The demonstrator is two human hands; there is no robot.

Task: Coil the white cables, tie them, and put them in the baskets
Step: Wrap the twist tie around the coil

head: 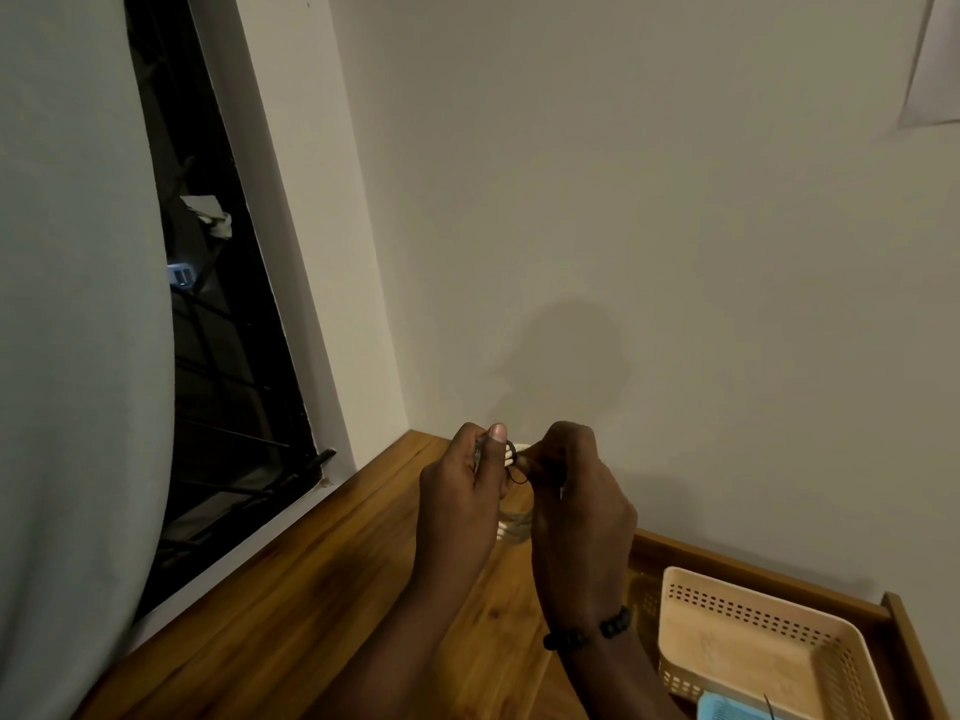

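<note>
White cable (511, 456), coiled, being held above wooden table (322, 589), pinched by left hand (460, 491) and right hand (566, 491). Black tie (515, 472) being fastened around it. Binning judged outstanding: beige basket (753, 641) being left empty nearby.

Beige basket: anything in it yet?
Empty. The beige basket shows a bare floor; the white cable is held between both hands above the table.

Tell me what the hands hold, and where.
Both hands, left hand and right hand, hold a coiled white cable at its top, where a black tie wraps it.
</note>
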